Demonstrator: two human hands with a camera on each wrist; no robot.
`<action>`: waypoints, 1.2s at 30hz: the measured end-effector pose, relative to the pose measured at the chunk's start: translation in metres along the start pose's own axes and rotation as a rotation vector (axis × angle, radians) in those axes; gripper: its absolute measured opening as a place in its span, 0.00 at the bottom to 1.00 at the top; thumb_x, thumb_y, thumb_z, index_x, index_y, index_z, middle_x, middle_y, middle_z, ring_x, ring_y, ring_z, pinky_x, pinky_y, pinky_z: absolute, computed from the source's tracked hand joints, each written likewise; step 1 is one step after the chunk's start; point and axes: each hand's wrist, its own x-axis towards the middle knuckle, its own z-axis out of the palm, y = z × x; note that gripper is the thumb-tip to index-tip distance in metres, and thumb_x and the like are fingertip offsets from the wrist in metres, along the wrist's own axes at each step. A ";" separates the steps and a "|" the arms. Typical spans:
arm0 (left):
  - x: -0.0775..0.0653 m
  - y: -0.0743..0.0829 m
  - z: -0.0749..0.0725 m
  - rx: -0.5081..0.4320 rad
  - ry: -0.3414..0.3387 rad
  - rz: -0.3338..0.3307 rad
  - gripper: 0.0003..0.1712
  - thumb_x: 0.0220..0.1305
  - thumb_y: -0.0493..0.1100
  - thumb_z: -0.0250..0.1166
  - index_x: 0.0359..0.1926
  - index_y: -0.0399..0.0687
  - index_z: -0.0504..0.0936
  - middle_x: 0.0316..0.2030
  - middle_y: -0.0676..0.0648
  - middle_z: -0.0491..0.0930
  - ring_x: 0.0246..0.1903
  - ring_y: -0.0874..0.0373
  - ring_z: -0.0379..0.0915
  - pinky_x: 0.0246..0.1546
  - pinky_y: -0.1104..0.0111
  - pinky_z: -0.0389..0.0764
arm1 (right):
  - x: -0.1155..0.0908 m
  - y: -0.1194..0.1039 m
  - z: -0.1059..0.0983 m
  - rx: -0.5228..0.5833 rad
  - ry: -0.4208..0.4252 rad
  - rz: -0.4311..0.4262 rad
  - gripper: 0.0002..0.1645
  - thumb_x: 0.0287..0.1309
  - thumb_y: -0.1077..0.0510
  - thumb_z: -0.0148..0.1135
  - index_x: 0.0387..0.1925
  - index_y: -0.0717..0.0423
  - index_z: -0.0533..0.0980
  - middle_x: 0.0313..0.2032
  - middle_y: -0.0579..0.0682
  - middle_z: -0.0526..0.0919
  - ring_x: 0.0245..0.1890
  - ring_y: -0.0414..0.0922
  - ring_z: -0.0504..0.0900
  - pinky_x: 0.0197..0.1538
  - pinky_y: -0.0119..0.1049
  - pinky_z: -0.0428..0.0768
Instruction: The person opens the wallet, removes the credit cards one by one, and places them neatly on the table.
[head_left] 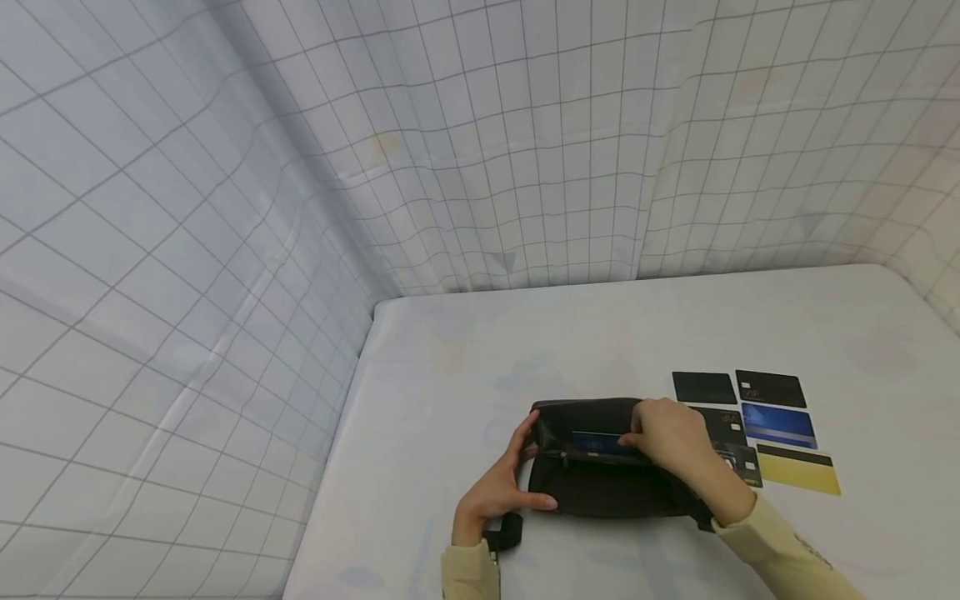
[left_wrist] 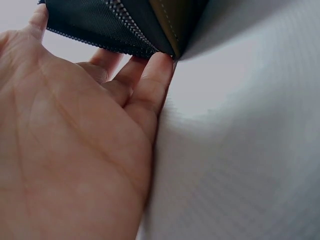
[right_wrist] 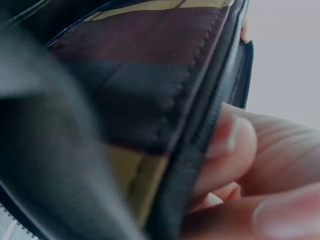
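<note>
A black zip wallet lies spread open on the white table, with a dark blue card showing inside it. My left hand grips the wallet's left end, its thumb on the near edge and its fingers at the far corner. In the left wrist view, fingertips touch the wallet's zipped edge. My right hand reaches into the wallet from the right, a fingertip at the card's right end. Up close in the right wrist view, its thumb and finger pinch the wallet's inner divider; the other fingers are partly hidden.
Right of the wallet, several cards lie in two columns, among them a black card, a blue card and a yellow card. The right forearm covers part of this group. White grid-patterned curtains surround the table.
</note>
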 end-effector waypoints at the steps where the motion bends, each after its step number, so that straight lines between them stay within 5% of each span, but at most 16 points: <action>1: 0.000 0.000 0.000 0.001 -0.001 0.002 0.64 0.53 0.41 0.73 0.75 0.58 0.34 0.73 0.47 0.30 0.69 0.46 0.46 0.66 0.53 0.54 | 0.000 0.001 0.001 -0.006 0.011 -0.005 0.16 0.46 0.51 0.74 0.15 0.50 0.76 0.14 0.42 0.72 0.15 0.40 0.68 0.17 0.35 0.69; 36: 0.001 0.000 0.001 0.009 0.009 0.006 0.65 0.52 0.38 0.74 0.75 0.57 0.35 0.73 0.47 0.30 0.69 0.46 0.45 0.66 0.52 0.53 | -0.002 0.005 0.006 -0.077 0.085 -0.095 0.19 0.49 0.52 0.73 0.14 0.45 0.71 0.12 0.40 0.65 0.13 0.39 0.64 0.14 0.33 0.62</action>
